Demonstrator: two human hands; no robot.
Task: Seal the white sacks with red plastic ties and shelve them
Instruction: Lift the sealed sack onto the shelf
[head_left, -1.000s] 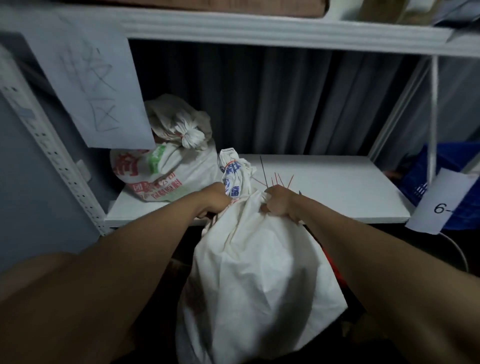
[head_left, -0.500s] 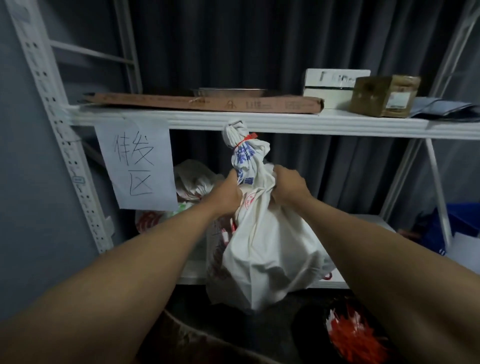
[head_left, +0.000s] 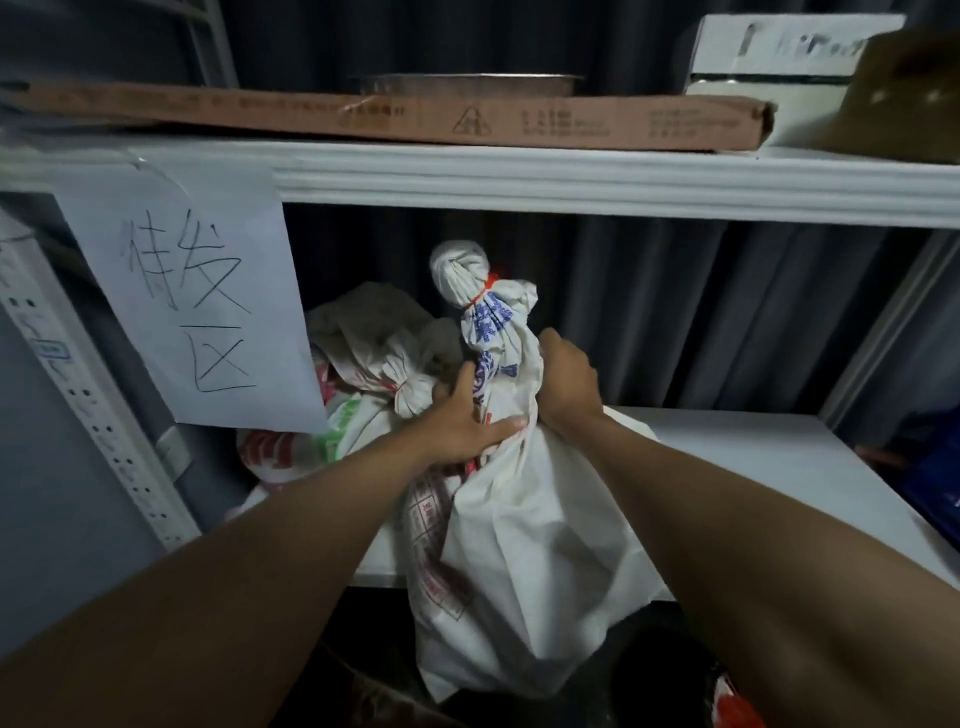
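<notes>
A white sack (head_left: 524, 561) with blue and red print hangs upright in front of the white lower shelf (head_left: 753, 457), its bottom below the shelf's front edge. A red plastic tie (head_left: 480, 295) cinches its twisted neck. My left hand (head_left: 460, 415) grips the neck from the left and my right hand (head_left: 566, 382) grips it from the right. A second tied white sack (head_left: 374, 364) with red and green print lies at the shelf's back left, right behind my left hand.
A paper sign (head_left: 192, 306) with handwriting hangs from the upper shelf (head_left: 571, 179), which carries a flat cardboard box (head_left: 467, 117), a metal tray and small boxes. A perforated white upright (head_left: 88, 400) stands left. Red ties (head_left: 737, 706) show at bottom right. A dark curtain hangs behind.
Both hands lifted the tied sack from low in front of the shelf up to shelf height and toward the other sack; my view rose to show the upper shelf.
</notes>
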